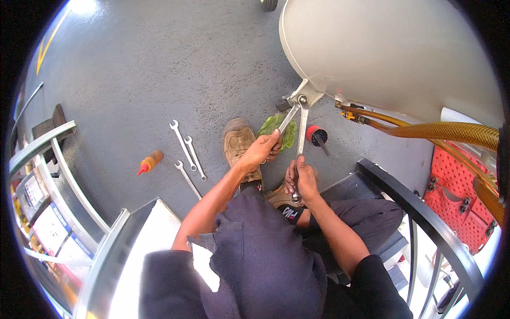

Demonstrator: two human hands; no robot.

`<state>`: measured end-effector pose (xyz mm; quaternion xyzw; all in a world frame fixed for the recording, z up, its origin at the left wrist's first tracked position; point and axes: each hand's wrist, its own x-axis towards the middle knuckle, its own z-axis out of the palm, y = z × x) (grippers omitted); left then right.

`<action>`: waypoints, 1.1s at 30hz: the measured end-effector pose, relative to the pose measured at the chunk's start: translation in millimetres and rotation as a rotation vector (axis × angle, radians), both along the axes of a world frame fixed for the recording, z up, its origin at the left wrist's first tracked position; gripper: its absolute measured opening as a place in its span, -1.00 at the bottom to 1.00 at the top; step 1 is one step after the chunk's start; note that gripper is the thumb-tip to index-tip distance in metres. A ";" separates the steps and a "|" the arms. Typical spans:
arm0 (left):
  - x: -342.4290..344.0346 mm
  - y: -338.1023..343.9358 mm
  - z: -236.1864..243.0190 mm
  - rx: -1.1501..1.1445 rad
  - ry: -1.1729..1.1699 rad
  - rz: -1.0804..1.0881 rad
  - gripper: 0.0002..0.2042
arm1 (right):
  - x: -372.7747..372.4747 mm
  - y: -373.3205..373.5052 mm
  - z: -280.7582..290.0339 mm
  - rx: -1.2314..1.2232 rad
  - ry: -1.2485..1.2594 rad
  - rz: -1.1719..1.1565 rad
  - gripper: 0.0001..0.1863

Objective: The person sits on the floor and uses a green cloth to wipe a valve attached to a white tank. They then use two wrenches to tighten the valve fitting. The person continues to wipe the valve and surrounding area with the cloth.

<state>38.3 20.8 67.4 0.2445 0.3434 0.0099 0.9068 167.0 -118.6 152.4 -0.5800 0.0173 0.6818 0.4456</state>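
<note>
Centre frame, left hand (264, 149) grips one wrench (287, 119) and right hand (303, 181) clamps another (302, 127), both on the bracket (304, 94) under the white tank (388, 53), orange bottle (150, 161) and three spanners (187, 154) lying left on grey floor (133, 80).

free: floor (133, 80) left | blocked: tank (388, 53), hose (446, 130) right

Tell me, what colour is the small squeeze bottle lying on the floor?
The squeeze bottle is orange-amber with a red nozzle tip; the head view shows it, left of the spare wrenches.
</note>
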 end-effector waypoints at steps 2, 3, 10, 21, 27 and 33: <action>1.9 -3.4 1.2 -0.015 0.003 0.012 -0.46 | 12.6 0.5 -1.0 -0.011 0.037 0.048 -0.24; 4.0 -6.4 -0.3 -0.020 -0.005 0.016 -0.46 | 16.9 1.1 -3.4 -0.004 0.085 0.060 -0.24; 24.7 -19.9 -9.6 0.077 0.096 0.002 -0.36 | 34.9 23.1 -34.0 0.058 0.107 -0.054 -0.31; 13.9 -27.9 -25.1 -0.093 0.002 0.222 -0.05 | 31.0 56.4 -37.5 0.198 0.304 -0.102 -0.30; 12.2 -18.7 -4.2 -0.257 0.020 0.215 0.06 | 33.1 57.7 -45.2 0.191 0.454 -0.143 -0.53; 8.9 -25.6 -7.1 -0.275 0.020 0.305 0.02 | 26.0 61.6 -43.7 0.180 0.343 -0.109 -0.55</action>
